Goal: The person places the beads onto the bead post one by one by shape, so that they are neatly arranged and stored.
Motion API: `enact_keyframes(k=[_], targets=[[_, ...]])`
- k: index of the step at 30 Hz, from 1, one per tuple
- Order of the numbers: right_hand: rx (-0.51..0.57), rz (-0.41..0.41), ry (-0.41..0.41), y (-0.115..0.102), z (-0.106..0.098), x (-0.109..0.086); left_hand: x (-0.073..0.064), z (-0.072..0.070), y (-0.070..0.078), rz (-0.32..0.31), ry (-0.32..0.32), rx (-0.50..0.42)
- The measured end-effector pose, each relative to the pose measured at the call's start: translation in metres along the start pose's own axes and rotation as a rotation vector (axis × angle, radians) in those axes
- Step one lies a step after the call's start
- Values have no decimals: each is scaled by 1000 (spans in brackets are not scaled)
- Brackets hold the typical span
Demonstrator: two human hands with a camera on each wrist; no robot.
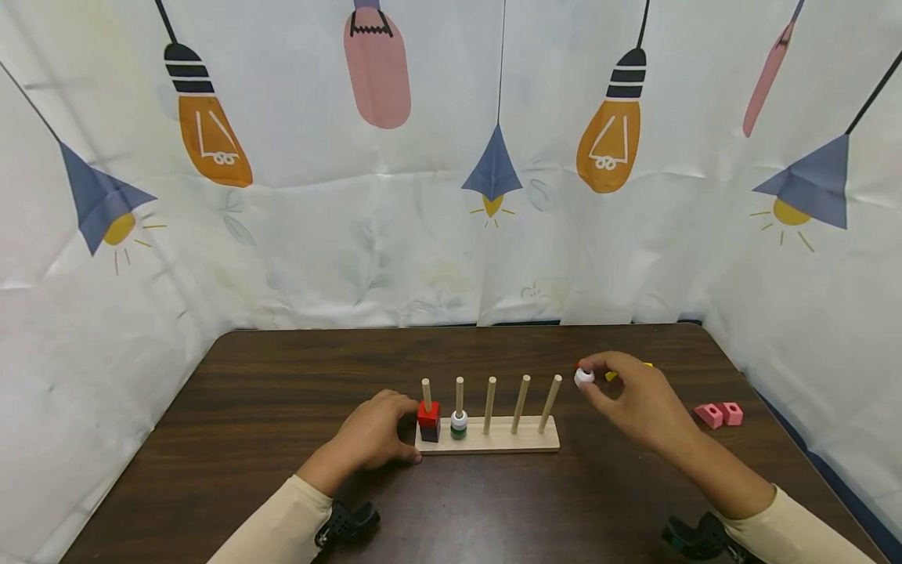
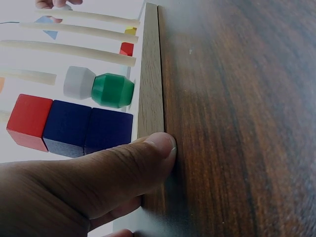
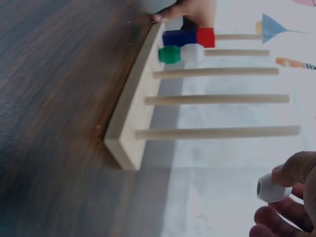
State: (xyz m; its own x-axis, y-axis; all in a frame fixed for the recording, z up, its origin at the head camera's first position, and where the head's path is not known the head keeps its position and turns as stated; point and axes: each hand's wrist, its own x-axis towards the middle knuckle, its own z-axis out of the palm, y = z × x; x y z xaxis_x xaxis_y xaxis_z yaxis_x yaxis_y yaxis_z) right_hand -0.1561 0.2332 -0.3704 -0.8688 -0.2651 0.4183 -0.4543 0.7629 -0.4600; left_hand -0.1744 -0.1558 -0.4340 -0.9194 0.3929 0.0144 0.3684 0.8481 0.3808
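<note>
A wooden peg board with several upright pegs rests on the table. My left hand grips its left end, the thumb against the front edge. On the leftmost peg a red cube tops two dark blue cubes. The second peg carries a green bead with a white bead above it; the other pegs are bare. Up beyond the board's right end, my right hand pinches another white bead between thumb and fingers, apart from the pegs. Its hole faces sideways in the right wrist view.
Two pink blocks lie on the dark wooden table at the right. A yellow piece is partly hidden behind my right hand. A red piece shows past the pegs. A printed cloth hangs behind the table.
</note>
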Motion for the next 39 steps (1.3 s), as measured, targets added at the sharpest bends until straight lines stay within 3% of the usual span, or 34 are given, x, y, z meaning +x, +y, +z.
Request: enact_keyframes(k=[9,20,39], targets=[[12,-90,65,-13,-6,6,0,0,1,-4,2,-2],[41,-137,86,-25,-13,11,0,1,1,-10,-2,3],[177,-182,75,-49,3,21,1,1,-1,-10,4,-4]])
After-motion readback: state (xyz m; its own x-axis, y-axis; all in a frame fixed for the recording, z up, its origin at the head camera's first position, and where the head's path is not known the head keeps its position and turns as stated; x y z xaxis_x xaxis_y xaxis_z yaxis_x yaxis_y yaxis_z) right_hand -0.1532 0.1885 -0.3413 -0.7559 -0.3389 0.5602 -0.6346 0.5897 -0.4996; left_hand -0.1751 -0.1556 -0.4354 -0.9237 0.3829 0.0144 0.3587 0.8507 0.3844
